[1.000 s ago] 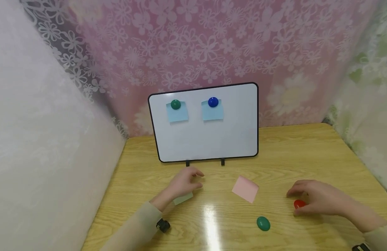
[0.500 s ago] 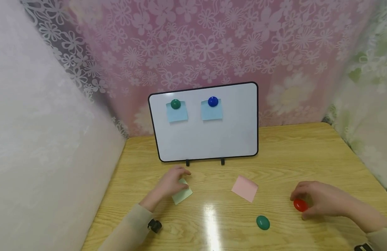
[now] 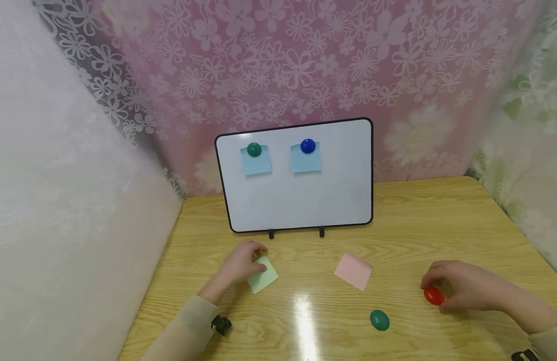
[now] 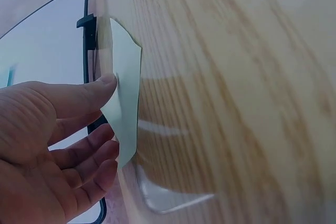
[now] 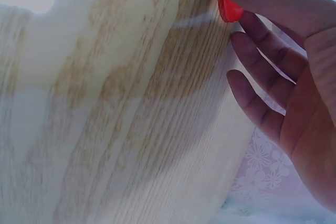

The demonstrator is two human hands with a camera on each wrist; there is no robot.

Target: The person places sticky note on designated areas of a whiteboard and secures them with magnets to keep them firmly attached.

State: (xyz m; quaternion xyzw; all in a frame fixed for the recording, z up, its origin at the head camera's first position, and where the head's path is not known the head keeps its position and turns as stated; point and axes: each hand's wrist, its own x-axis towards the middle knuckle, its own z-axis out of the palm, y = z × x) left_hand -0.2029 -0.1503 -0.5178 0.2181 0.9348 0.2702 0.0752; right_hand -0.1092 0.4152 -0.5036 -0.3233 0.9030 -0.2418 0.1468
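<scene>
In the head view my left hand (image 3: pixel 239 264) is over the upper left part of a pale green sticky note (image 3: pixel 266 279) lying on the table. Its thumb touches the note (image 4: pixel 127 93) in the left wrist view, while the other fingers are loosely bent; the index fingertip is hidden there. At the right, my right hand (image 3: pixel 472 287) pinches a round red magnet (image 3: pixel 434 296) between thumb and index finger, low over the tabletop. The thumb partly covers the magnet (image 5: pixel 229 9) in the right wrist view.
A whiteboard (image 3: pixel 301 200) stands at the back on small black feet. On it, a green magnet (image 3: pixel 254 149) and a blue magnet (image 3: pixel 307 146) hold two blue sticky notes. A pink sticky note (image 3: pixel 353 271) and another green magnet (image 3: pixel 380 320) lie on the table (image 3: pixel 341 341).
My left hand has drawn back to the left, uncovering more of the green note, with its thumb now on it. The right thumb and fingers have come round the red magnet.
</scene>
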